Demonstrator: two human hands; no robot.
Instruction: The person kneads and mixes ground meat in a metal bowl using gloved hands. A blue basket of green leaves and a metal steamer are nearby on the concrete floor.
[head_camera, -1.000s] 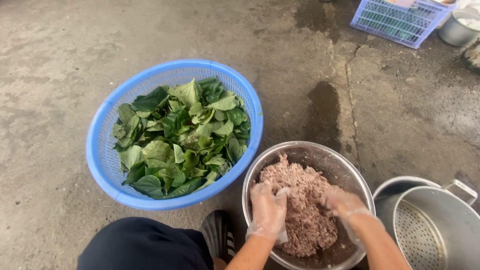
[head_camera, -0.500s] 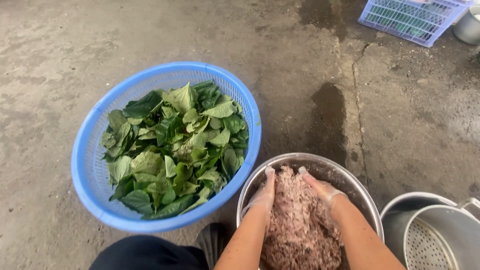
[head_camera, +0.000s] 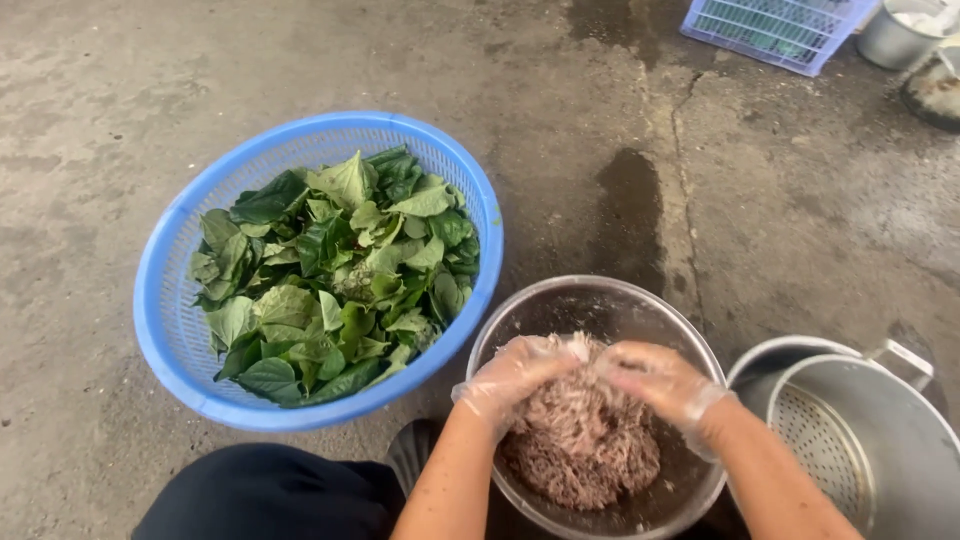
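Note:
A steel bowl (head_camera: 560, 300) on the concrete floor holds a mound of pinkish minced meat (head_camera: 585, 450). Both my hands wear thin clear plastic gloves and rest on top of the mound. My left hand (head_camera: 512, 375) curls over its upper left side. My right hand (head_camera: 655, 378) presses on the upper right, fingertips meeting the left hand's. To the left stands a round blue plastic basket (head_camera: 170, 300) heaped with green leaves (head_camera: 335, 275).
A metal steamer pot (head_camera: 880, 440) with a perforated insert sits at the right. A lavender plastic crate (head_camera: 770, 25) and a small metal pot (head_camera: 900, 35) are at the top right. My dark-clothed knee (head_camera: 270, 495) and a black sandal (head_camera: 410, 455) are at the bottom.
My hands came out from the sides of the meat and now fold together over its top. The view shifted slightly left and down.

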